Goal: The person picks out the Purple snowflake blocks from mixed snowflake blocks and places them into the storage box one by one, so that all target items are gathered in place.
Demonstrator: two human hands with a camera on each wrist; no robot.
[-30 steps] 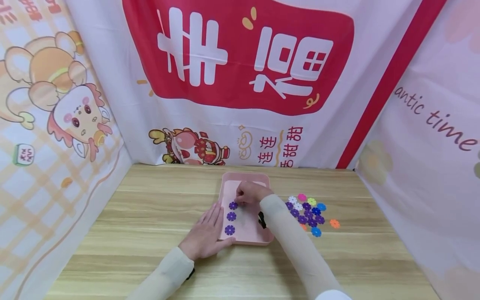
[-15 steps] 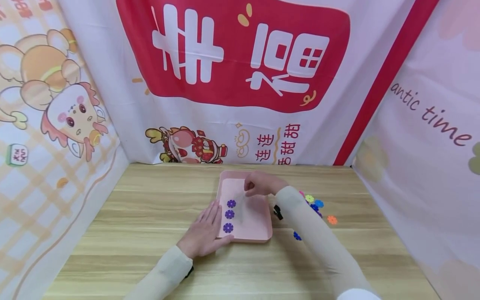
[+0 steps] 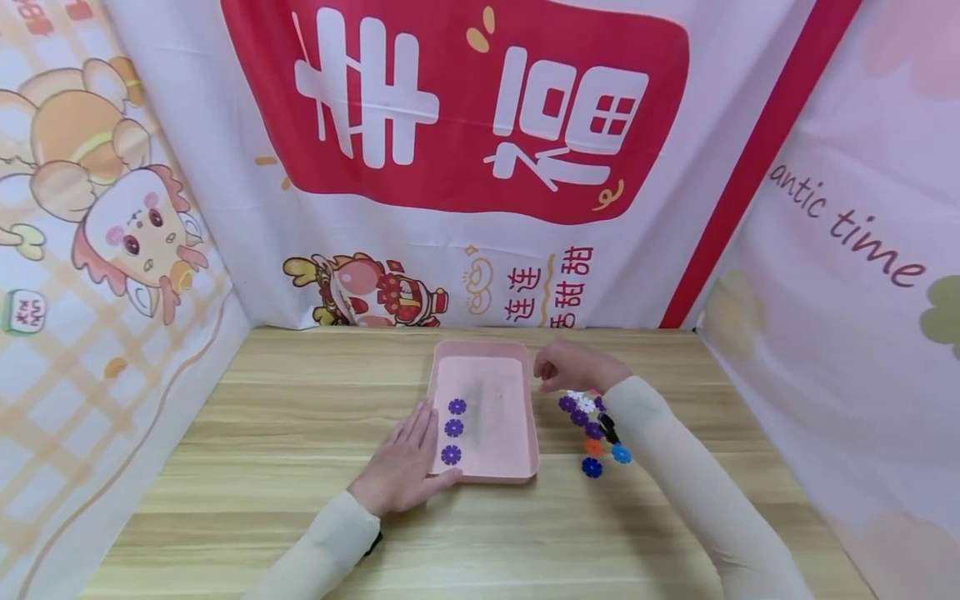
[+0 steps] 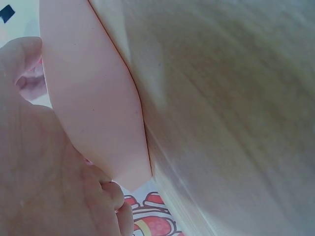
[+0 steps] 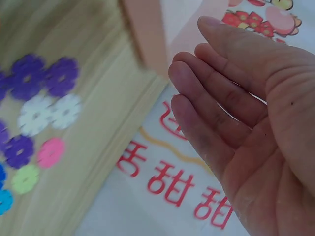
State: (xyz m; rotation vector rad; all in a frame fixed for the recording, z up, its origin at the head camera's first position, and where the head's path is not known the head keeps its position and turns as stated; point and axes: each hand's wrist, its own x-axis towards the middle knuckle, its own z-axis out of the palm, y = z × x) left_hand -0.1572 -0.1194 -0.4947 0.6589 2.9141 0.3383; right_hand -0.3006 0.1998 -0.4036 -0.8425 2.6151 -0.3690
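A pink tray (image 3: 531, 433) lies on the table with three purple flower-shaped discs (image 3: 453, 427) in a column along its left side. My left hand (image 3: 400, 468) rests against the tray's left wall and near corner, its fingers extended; the left wrist view shows the palm side close to the pink wall (image 4: 93, 108). Just beyond the tray's right edge hovers my right hand (image 3: 579, 367), holding nothing; its fingers (image 5: 211, 98) are loosely bent in the right wrist view. Below it lies a pile of flower-shaped discs (image 3: 581, 415), partly hidden by the right forearm.
The pile has purple, white (image 5: 37, 115), pink (image 5: 50, 152), yellow-green (image 5: 25, 178), orange (image 3: 593, 447) and blue discs (image 3: 592, 467). The wooden table (image 3: 300, 417) meets a printed cloth (image 3: 465, 267) at the back, with cloth walls at both sides.
My right hand has left the third purple disc and moved right, out of the tray and toward the pile. My left hand stays at the tray's side.
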